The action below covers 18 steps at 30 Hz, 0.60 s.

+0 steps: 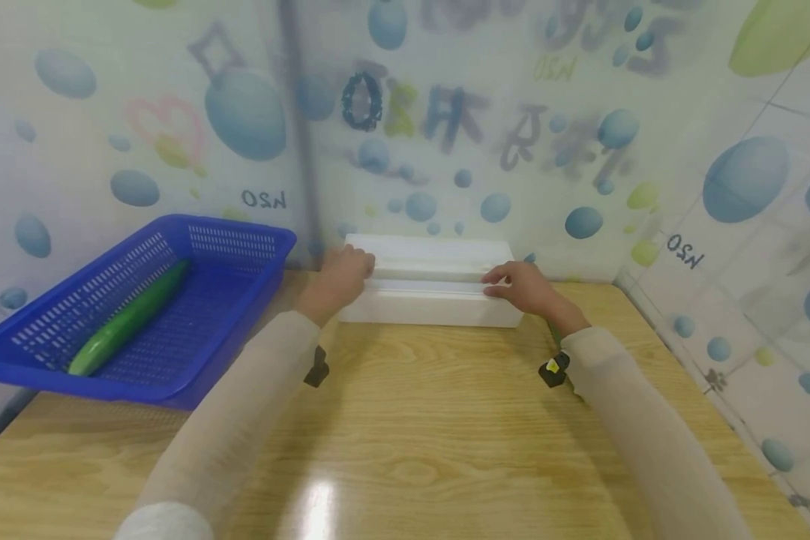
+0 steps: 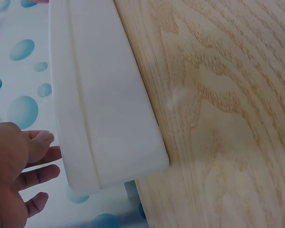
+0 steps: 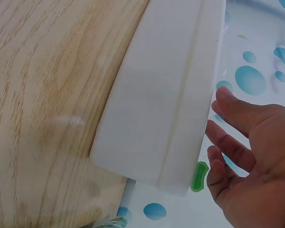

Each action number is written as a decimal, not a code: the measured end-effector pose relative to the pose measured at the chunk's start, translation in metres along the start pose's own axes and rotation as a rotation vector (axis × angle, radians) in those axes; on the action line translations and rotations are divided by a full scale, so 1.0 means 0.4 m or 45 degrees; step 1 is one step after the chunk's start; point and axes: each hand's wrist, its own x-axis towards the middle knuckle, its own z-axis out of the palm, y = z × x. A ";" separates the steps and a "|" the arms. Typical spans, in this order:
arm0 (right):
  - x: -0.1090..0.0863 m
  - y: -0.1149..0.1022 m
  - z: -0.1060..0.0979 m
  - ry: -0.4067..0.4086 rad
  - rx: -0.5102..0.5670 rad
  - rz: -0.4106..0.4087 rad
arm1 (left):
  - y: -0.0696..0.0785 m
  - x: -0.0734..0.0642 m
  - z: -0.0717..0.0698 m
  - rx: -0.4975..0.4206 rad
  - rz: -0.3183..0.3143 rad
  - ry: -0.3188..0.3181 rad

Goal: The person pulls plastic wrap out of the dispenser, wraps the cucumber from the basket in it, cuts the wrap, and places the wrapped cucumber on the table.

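A long white box (image 1: pixel 432 309) lies on the table against the back wall. Its lid (image 1: pixel 432 251) sits over it, with a pale band between lid and front wall in the head view. My left hand (image 1: pixel 340 276) is at the lid's left end; in the left wrist view its bent, spread fingers (image 2: pixel 45 175) reach the box's edge. At the right end is my right hand (image 1: pixel 528 286), thumb and fingers apart. The right wrist view shows its fingertips (image 3: pixel 213 129) at the box's long edge, gripping nothing visible. Exact contact is unclear.
On the left, a blue plastic basket (image 1: pixel 229 360) holds a long green cucumber (image 1: pixel 124 322). A small green object (image 3: pixel 199 176) lies by the box's right end. Behind the box stands a wall (image 1: pixel 445 172) covered with bubble-patterned sheeting; another wall (image 1: pixel 749 300) bounds the right side.
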 end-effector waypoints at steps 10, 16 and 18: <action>0.013 0.007 0.011 0.095 -0.115 0.003 | -0.012 -0.002 0.022 -0.093 -0.019 0.260; 0.010 0.031 0.005 0.221 -0.237 0.076 | -0.009 0.002 0.020 -0.113 -0.061 0.230; 0.007 0.040 0.003 0.258 -0.229 0.071 | -0.008 0.001 0.018 -0.123 -0.073 0.222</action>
